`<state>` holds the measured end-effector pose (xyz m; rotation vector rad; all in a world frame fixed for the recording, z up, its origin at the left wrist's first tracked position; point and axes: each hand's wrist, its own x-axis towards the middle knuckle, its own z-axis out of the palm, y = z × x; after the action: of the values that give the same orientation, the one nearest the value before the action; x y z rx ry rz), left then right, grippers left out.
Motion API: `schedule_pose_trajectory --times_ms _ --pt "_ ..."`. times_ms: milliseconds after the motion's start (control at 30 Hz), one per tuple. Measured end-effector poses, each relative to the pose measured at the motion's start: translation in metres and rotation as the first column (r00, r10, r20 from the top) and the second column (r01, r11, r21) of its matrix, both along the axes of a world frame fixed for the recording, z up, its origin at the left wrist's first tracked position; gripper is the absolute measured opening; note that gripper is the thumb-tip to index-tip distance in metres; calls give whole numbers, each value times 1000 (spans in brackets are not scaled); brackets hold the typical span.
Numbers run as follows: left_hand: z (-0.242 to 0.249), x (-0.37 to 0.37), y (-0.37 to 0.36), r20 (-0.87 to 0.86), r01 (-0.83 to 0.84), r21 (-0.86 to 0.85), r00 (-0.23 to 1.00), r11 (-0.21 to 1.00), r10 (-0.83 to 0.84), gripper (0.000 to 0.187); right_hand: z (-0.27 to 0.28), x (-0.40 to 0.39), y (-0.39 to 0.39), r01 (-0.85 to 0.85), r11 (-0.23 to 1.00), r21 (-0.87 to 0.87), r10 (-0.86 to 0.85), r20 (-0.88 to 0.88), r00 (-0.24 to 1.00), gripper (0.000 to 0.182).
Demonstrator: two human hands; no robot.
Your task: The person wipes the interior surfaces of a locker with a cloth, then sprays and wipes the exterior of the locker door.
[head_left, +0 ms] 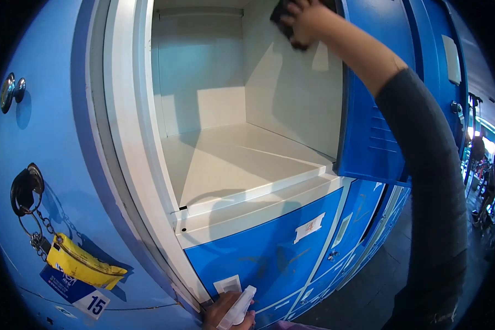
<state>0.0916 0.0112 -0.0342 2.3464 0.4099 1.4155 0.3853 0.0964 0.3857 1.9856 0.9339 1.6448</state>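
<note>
My right hand (308, 23) is raised at the top of the view, its fingers closed on a dark cloth (285, 21) near the right inner wall of an open locker (225, 159). The locker's inside is cream-coloured, and sunlight and shadows fall on its floor. Low in the view, my left hand (225, 312) is wrapped round a whitish, translucent spray bottle (238, 309), of which only the upper part shows. It is in front of the blue door below the open compartment.
The open blue door (377, 110) stands to the right. On the left blue door (44, 137) hang keys with a yellow tag (82, 262) and a card marked 15 (93, 304). More blue lockers (349, 236) run off to the right above a dark floor (374, 275).
</note>
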Motion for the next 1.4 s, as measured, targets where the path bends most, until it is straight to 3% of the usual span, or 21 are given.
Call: schedule_pose_trajectory --times_ms 133,233,300,433,467,500,567,600,700,800,900,1033,1167,1300,1333,1400 --pt "2 -2 4 2 56 95 998 994 -56 49 -69 -21 -13 117 916 -384 -176 -120 977 67" --pt "-7 -5 -1 -126 -33 -57 992 998 25 49 -125 -23 -21 96 770 -631 -239 -145 960 66" --pt "-4 -6 0 -104 17 -90 994 996 -26 48 -154 -20 -25 73 675 -734 -225 -111 968 64" --pt "-5 -7 0 -99 37 -101 994 994 -47 48 -133 -23 -21 138 700 -701 -290 -102 952 59" --pt "-5 -8 0 -86 38 -94 995 995 -46 48 -121 -22 -22 164 780 -604 -241 -48 969 59" --pt "-5 -6 0 -73 40 -87 996 995 -47 48 -100 -22 -19 262 807 -529 -334 -44 942 62" --pt "-6 -5 1 -62 39 -88 997 995 -45 48 -55 -31 -30 178 933 -312 -222 -114 968 62" --pt "-8 -5 2 -65 32 -97 997 995 -39 48 -33 -29 -33 138 967 -215 -157 -69 985 62" --pt "-2 -4 4 -79 46 -107 995 993 -55 48 50 19 -3 66 997 40 -66 -5 998 67" --pt "6 -5 2 -116 40 -103 992 994 -52 48 48 10 -4 -30 988 150 21 61 998 60" --pt "-5 -4 3 -34 44 -48 998 998 -45 48 -1 -11 -28 37 998 -56 -29 127 991 52" --pt "-9 0 6 74 78 73 994 994 -84 49 -80 -25 -48 136 944 -300 -143 0 990 59" --pt "-15 -6 6 8 107 -63 994 992 -107 50 -148 -30 -58 103 907 -409 -128 -35 991 59" --pt "-12 -6 2 -21 68 -46 997 997 -69 52 -143 -31 -55 46 911 -411 -102 -114 988 59" --pt "-13 -7 1 -32 53 -26 998 998 -54 52 -131 -37 -54 91 895 -437 -169 -143 975 57" --pt "-2 -7 2 -12 117 -45 993 992 -117 53 -113 -31 -51 93 924 -372 -134 -86 987 55"
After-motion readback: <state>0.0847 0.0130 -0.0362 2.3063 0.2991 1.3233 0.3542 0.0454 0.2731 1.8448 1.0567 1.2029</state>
